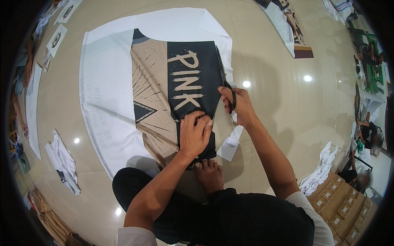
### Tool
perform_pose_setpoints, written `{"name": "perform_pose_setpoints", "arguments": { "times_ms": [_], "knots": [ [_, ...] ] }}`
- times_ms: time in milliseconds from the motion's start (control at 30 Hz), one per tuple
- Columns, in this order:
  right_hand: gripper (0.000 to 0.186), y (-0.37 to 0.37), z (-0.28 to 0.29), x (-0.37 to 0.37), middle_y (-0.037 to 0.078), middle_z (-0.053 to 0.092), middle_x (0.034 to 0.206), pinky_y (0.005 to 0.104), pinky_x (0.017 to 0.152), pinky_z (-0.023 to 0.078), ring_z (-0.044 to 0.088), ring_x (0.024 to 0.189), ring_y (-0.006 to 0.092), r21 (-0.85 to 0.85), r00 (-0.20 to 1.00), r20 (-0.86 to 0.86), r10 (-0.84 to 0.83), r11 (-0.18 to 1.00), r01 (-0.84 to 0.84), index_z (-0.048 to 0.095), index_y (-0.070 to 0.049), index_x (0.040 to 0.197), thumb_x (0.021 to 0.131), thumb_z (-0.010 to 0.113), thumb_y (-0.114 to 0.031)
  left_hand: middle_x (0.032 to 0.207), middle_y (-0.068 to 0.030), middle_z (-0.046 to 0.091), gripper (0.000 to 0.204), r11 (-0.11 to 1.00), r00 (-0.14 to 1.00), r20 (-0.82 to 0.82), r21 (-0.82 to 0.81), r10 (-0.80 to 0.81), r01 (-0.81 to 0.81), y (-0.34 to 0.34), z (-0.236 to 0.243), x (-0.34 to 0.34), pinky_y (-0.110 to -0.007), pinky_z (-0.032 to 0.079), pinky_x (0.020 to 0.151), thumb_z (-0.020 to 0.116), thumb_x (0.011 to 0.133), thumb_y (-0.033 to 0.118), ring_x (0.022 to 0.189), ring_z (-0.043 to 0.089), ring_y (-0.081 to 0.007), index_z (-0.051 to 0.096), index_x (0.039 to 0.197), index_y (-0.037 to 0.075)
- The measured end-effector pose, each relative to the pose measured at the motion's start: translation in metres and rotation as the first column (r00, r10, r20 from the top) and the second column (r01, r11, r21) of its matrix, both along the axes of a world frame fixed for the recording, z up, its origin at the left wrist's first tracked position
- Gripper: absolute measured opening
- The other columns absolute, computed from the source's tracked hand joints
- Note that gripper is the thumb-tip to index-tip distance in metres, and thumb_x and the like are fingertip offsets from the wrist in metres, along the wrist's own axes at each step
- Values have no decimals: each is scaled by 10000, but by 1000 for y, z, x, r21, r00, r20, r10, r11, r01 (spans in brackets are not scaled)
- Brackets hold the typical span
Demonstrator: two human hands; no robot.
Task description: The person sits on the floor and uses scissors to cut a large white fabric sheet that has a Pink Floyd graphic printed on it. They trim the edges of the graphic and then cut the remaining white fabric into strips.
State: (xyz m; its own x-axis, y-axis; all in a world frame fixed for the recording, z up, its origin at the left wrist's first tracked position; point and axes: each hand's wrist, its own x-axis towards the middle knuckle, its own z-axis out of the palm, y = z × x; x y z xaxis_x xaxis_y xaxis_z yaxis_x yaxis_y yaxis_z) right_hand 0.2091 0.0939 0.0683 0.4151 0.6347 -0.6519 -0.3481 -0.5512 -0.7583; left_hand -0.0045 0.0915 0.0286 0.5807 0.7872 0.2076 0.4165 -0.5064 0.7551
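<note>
On the floor lies a large white sheet of fabric [111, 69], and a printed panel in tan and black [154, 82] with lettering is part of it or rests on top. My right hand [238, 102] grips black-handled scissors [232, 100]; their blades point away from me along the black right edge of the panel. My left hand [195, 133] presses flat on the panel's lower black part, fingers stretched out. A white scrap [230, 143] lies on the floor below my right hand. My bare foot [209, 175] stands at the panel's near edge.
More printed fabric [287, 26] lies at the far right. White cloth pieces lie at the left [61, 162] and right [320, 168]. Cardboard with several small packets [340, 201] is at the lower right. Other people [371, 135] are at the right rim; another person's arm [28, 61] shows at the left.
</note>
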Motion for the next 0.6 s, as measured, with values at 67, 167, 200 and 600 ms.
{"name": "perform_pose_setpoints", "arguments": {
  "times_ms": [67, 167, 200, 600],
  "knots": [
    [404, 0, -1, 0, 12, 550, 600, 289, 449, 392, 509, 459, 122, 7, 1000, 2, 2, 1000, -2, 649, -40, 759, 893, 852, -363, 1225, -120, 643, 143, 1000, 1000, 7, 22, 7, -8, 0, -1, 0, -462, 460, 927, 724, 985, 128, 1086, 617, -330, 701, 1121, 90],
    [391, -2, -3, -1, 10, 559, 612, 283, 458, 398, 517, 470, 117, 14, 1000, 5, 17, 1000, -17, 654, -41, 777, 892, 851, -359, 1226, -88, 656, 159, 998, 1000, 21, 59, 22, -23, 1, -4, 0, -450, 456, 874, 734, 978, 160, 1043, 620, -302, 711, 1130, 121],
    [385, -3, -3, 0, 7, 567, 624, 278, 467, 403, 522, 479, 112, 12, 999, 5, 31, 999, -31, 658, -44, 791, 890, 849, -364, 1226, -88, 656, 158, 998, 1000, 20, 56, 21, -22, 1, -4, 1, -450, 457, 875, 733, 978, 158, 1044, 621, -303, 711, 1130, 120],
    [440, 10, 2, 2, -3, 534, 597, 282, 478, 400, 504, 473, 114, 18, 1000, 15, 10, 1000, -10, 635, -31, 777, 887, 846, -401, 1228, -99, 655, 158, 999, 1000, 23, 51, 18, -19, 1, -5, 0, -457, 465, 877, 730, 975, 155, 1048, 620, -315, 714, 1125, 110]
  ]
}}
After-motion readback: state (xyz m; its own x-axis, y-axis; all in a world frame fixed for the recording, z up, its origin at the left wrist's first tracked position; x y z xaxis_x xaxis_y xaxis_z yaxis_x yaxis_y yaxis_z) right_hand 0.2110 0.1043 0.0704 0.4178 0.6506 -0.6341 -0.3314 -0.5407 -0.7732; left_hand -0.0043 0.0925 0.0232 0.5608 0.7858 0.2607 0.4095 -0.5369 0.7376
